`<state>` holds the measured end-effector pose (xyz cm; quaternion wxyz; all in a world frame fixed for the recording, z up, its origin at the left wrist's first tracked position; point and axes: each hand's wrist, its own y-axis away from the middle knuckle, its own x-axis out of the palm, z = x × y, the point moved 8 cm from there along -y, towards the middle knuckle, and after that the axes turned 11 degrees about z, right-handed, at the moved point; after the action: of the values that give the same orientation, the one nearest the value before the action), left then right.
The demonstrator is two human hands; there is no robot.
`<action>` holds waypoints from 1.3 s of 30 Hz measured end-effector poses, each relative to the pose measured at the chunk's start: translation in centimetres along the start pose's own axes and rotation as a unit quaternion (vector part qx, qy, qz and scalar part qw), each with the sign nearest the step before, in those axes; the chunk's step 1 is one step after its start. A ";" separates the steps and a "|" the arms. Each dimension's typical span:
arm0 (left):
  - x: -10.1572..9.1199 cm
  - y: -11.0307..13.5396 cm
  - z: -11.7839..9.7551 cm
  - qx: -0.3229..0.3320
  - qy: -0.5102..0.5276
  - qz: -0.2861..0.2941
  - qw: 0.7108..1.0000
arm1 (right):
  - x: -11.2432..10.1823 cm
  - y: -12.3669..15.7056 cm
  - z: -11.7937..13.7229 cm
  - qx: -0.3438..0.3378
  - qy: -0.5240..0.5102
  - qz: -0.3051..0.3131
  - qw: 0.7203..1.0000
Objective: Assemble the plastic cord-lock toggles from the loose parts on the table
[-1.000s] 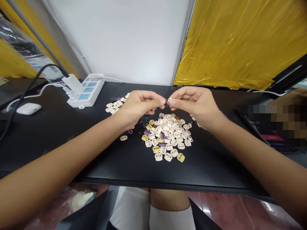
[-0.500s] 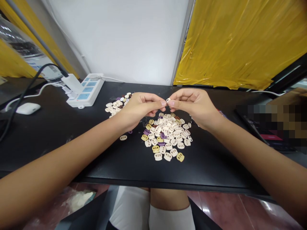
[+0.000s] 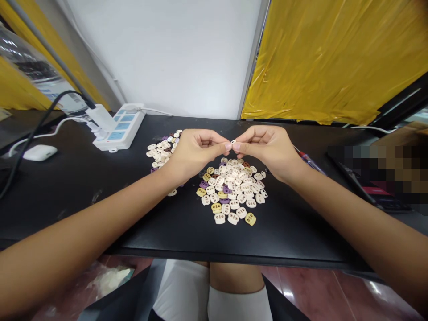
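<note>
My left hand point(image 3: 194, 151) and my right hand point(image 3: 267, 147) meet fingertip to fingertip above the black table point(image 3: 100, 196). Between thumbs and forefingers they pinch one small white two-hole stopper piece point(image 3: 233, 141). Both hands are closed in a pinch. Directly beneath them lies a heap of such pieces point(image 3: 234, 191), mostly cream, with some yellow and purple ones. A second, smaller heap point(image 3: 162, 149) sits left of my left hand.
A white power strip point(image 3: 119, 128) with plugs and cables lies at the back left, a small white case point(image 3: 39, 152) further left. A pen point(image 3: 309, 161) lies right of my right hand. Yellow plastic sheeting point(image 3: 334, 62) hangs behind. My knees show below the table's edge.
Both hands stay pinched together on the small piece. They have dropped slightly and the fingertips are pressed closer. The pen beside my right hand now shows.
</note>
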<state>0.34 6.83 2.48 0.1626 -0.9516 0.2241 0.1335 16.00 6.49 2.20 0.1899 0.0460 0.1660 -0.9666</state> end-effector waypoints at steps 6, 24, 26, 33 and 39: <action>-0.5 0.5 -1.0 0.054 -0.055 -0.045 0.996 | 0.2 0.4 0.4 -0.015 0.011 -0.021 1.000; -0.7 0.3 -0.4 0.048 0.050 -0.033 0.997 | 0.7 0.9 2.0 -0.051 0.012 -0.051 0.997; -0.5 0.2 0.0 0.046 0.078 -0.020 0.996 | 0.8 0.8 1.9 -0.057 -0.003 -0.047 0.997; -1.0 -0.4 0.0 -0.023 0.088 -0.022 0.996 | 0.0 0.5 0.8 -0.052 -0.043 -0.062 0.996; -5.0 -1.2 -1.0 -0.070 -0.290 0.023 0.954 | -0.7 0.6 0.2 -0.019 -0.052 -0.087 0.995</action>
<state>-3.19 9.36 5.32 0.1509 -0.8754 0.1789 0.4229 16.87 6.19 2.29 0.1138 -0.0222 0.1778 -0.9772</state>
